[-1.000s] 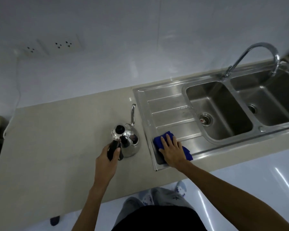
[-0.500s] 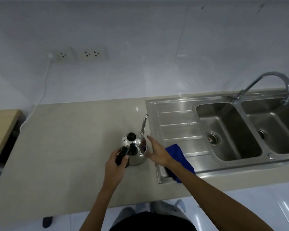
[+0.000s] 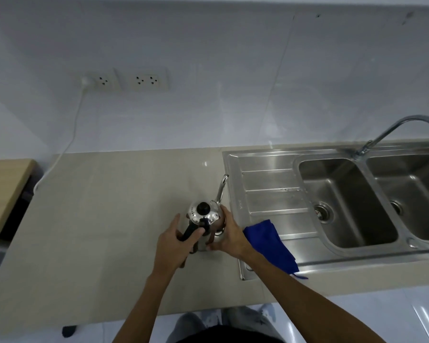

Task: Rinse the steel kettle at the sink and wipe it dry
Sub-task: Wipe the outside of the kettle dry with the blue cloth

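The steel kettle (image 3: 204,215), with a black lid knob, black handle and long thin spout, stands upright on the beige counter just left of the sink's drainboard. My left hand (image 3: 172,241) is wrapped around its black handle. My right hand (image 3: 227,235) cups the kettle's right side and base. A blue cloth (image 3: 270,243) lies on the drainboard's front edge, right of my right wrist, with a corner hanging over the counter front. The double steel sink (image 3: 342,201) and its curved tap (image 3: 404,129) are at the right; no water is running.
The beige counter (image 3: 109,219) stretches left to a wooden surface (image 3: 3,189). Wall sockets (image 3: 134,80) sit above, with a white cable (image 3: 67,144) trailing down to the counter's back left. The drainboard (image 3: 270,194) has a few water drops.
My right hand has left the blue cloth and moved left onto the kettle's side. My left hand has stayed on the handle. The camera has tilted up, showing more wall.
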Tool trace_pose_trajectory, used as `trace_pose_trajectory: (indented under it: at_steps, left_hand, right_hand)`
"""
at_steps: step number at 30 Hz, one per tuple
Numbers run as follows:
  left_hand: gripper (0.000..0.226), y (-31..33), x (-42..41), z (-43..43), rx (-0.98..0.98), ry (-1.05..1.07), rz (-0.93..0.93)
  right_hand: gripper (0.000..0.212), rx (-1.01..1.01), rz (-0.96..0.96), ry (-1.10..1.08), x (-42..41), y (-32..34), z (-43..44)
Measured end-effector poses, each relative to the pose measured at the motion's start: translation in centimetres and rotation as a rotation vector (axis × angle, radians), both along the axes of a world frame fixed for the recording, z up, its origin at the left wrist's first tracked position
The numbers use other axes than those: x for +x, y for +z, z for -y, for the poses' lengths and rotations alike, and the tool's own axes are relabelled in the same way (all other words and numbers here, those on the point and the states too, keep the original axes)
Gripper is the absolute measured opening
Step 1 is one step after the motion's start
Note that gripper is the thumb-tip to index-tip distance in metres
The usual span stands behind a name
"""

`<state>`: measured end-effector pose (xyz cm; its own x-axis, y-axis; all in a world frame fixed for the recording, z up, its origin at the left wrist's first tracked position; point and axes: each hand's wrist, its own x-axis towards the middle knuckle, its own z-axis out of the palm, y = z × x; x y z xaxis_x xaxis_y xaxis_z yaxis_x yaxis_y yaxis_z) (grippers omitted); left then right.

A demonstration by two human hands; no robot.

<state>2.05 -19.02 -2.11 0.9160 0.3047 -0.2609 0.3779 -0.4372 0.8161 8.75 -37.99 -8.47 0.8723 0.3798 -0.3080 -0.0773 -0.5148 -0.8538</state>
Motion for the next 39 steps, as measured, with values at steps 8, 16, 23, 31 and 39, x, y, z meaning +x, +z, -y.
trace_pose_trajectory:
  at_steps: [8,16,23,31,39]
  left_hand:
    - [0.069,0.9,2.2,-0.9,-0.248,-0.226,-0.013]
    - [0.049,1.0,2.5,-1.4,-0.245,-0.197,0.097]
    - [0.068,1.6,3.0,-5.7,-0.209,-0.125,0.11]
    - [0.096,2.6,4.2,-15.4,-0.19,-0.033,0.037]
    - [0.118,3.1,4.0,-23.6,-0.182,-0.015,-0.041]
  right_hand:
    - [0.135,0.026,0.01,-0.011,0.0,-0.1,-0.1]
    - [0.129,-0.013,0.032,0.009,0.3,0.4,-0.8]
    - [0.129,0.028,0.044,0.082,2.0,2.1,-5.3]
    - [0.127,0.075,0.118,0.127,4.2,2.8,-14.8]
    - [0.113,0.17,0.071,0.115,3.1,2.4,-22.9]
